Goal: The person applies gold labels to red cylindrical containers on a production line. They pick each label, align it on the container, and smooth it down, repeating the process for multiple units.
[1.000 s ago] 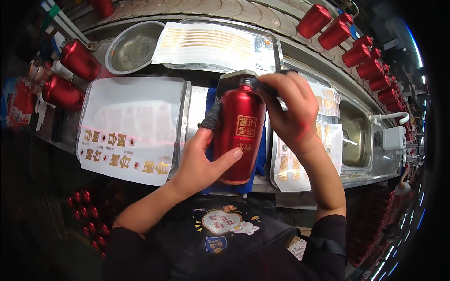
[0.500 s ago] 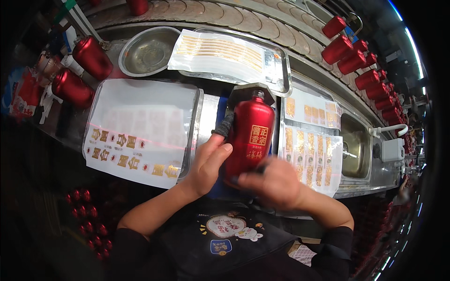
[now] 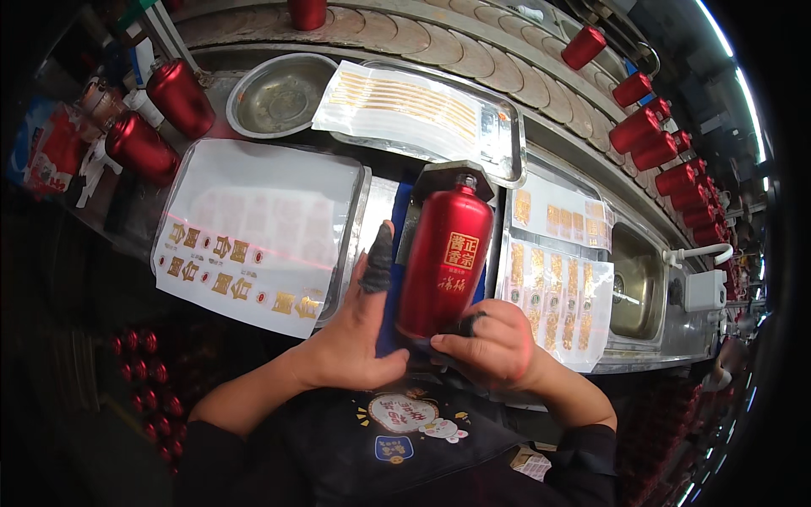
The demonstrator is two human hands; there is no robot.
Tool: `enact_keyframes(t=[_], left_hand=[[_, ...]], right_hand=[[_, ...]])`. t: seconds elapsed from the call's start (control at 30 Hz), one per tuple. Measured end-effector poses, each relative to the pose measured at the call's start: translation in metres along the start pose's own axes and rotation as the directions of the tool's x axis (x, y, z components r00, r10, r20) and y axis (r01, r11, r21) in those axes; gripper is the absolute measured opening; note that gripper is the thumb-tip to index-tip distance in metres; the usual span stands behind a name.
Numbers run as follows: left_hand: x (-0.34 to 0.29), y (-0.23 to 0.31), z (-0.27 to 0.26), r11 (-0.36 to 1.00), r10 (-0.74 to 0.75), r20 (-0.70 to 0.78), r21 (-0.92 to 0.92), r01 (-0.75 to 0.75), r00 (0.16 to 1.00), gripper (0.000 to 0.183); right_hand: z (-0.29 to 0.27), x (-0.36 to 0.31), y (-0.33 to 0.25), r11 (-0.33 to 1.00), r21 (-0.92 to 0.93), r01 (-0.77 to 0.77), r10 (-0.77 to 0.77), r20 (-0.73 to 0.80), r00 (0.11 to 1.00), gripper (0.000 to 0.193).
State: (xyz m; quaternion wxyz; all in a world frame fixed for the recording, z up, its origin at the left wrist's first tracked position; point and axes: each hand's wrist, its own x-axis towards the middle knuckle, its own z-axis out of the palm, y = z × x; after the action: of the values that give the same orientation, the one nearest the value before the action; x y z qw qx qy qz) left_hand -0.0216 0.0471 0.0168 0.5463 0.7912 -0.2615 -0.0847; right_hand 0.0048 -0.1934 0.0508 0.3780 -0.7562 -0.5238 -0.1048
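A glossy red bottle [image 3: 435,245] with gold characters on its front lies tilted before me, its neck pointing away. A dark angular holder [image 3: 480,179] shows behind its neck, above a blue surface [image 3: 389,325]. My left hand [image 3: 351,338] is to the left of the bottle, apart from it, fingers stretched out and a black cover on one finger. At the bottle's lower right end, my right hand [image 3: 500,342] has curled fingers, with its thumb and a black-covered finger against the base.
Gold character stickers lie on a white sheet [image 3: 262,177] at left and on sheets [image 3: 597,291] at right. Behind are a strip sheet [image 3: 405,101] on a metal tray [image 3: 512,165] and a steel bowl [image 3: 281,95]. Red bottles [image 3: 182,97] stand around a slatted conveyor [image 3: 422,42]; a sink [image 3: 638,287] is at right.
My left hand has let go of the bottle's side and drawn back toward me, fingers extended. The right hand, blurred before, is now steady at the base. The conveyor bottles have shifted.
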Motion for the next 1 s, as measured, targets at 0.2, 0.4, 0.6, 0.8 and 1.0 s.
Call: enact_keyframes(t=[0.2, 0.4, 0.6, 0.8, 1.0], left_hand=[[0.019, -0.013, 0.054, 0.972, 0.129, -0.250, 0.222, -0.073, 0.960, 0.122], [0.012, 0.001, 0.009, 0.967, -0.254, 0.012, -0.003, 0.254, 0.967, 0.107], [0.023, -0.003, 0.041, 0.880, 0.270, -0.074, 0.424, -0.215, 0.960, 0.113], [0.021, -0.004, 0.023, 0.927, 0.233, -0.036, 0.311, -0.211, 0.972, 0.111], [-0.036, -0.046, -0.100, 0.822, -0.542, -0.445, -0.103, 0.560, 0.713, 0.028]], right_hand=[[-0.006, -0.016, -0.006, 0.959, -0.089, -0.269, 0.249, -0.187, 0.950, 0.036], [-0.021, -0.069, 0.024, 0.301, 0.847, -0.438, 0.945, -0.203, 0.256, 0.010], [0.029, -0.037, 0.008, 0.397, 0.670, -0.628, 0.895, -0.131, 0.426, 0.039], [0.035, -0.042, 0.008, 0.344, 0.698, -0.628, 0.907, -0.074, 0.415, 0.053], [0.019, -0.047, 0.006, 0.252, 0.698, -0.670, 0.940, -0.013, 0.340, 0.049]])
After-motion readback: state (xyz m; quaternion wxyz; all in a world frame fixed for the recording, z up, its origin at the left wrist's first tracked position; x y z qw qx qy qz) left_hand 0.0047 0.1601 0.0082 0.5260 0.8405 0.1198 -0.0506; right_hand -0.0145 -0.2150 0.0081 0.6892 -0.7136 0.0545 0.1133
